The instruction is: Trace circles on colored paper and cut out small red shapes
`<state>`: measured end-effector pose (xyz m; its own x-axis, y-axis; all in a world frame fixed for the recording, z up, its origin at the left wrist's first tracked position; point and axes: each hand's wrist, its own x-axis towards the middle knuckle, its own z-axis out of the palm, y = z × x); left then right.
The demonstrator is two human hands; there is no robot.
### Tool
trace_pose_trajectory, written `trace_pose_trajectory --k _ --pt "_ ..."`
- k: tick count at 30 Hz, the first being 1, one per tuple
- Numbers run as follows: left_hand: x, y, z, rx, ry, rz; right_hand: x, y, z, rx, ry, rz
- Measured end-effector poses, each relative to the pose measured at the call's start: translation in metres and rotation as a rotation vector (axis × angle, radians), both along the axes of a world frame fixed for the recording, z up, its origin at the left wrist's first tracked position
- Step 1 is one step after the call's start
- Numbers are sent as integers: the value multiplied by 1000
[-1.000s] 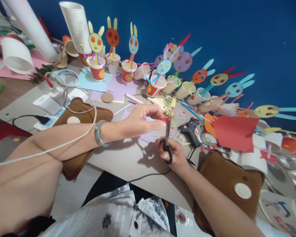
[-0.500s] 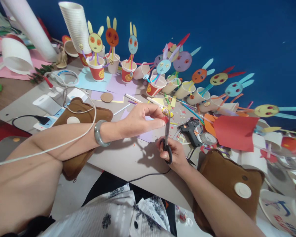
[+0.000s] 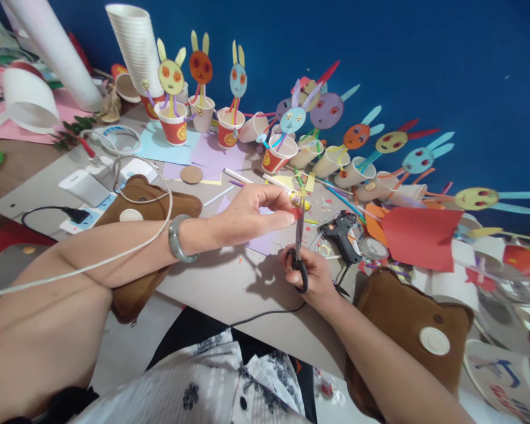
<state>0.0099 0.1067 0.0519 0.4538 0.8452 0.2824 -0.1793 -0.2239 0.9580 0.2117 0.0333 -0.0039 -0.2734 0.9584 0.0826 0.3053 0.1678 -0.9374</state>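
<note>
Between thumb and fingertips, my left hand (image 3: 258, 213) pinches a small red piece of paper (image 3: 295, 213), mostly covered by the fingers. A pair of scissors (image 3: 299, 241) with black handles is in my right hand (image 3: 311, 274), its blades pointing up and away from me. The blades touch or pass right beside the red paper; I cannot tell whether they are cutting it. Both hands are raised over the grey table (image 3: 229, 288). Just right of the scissors lies a black glue gun (image 3: 342, 235).
Paper-cup rabbit figures (image 3: 174, 126) line the blue wall. A tall stack of white cups (image 3: 132, 47) stands at the back left. A red paper sheet (image 3: 421, 238) lies at right. A white cable (image 3: 115, 253) crosses my left forearm. Brown cushions (image 3: 401, 330) flank my arms.
Almost nothing differs. Both hands, the scissors and the red paper hold nearly the same place.
</note>
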Motion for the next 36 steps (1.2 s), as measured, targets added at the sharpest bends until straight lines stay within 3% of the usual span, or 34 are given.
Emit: trace_pose_trajectory --k 13,26,32,34,36 --pt "0 0 0 -4 -20 6 0 0 0 5 -1 -25" --pt "-2 7 10 31 24 49 0 1 -5 47 -1 -55" --pt "-28 36 26 106 395 -102 9 7 -16 132 24 -95" --pt "-40 44 30 43 623 -143 12 9 -21 146 7 -83" --pt "-46 48 32 7 873 -264 14 9 -24 158 -15 -51"
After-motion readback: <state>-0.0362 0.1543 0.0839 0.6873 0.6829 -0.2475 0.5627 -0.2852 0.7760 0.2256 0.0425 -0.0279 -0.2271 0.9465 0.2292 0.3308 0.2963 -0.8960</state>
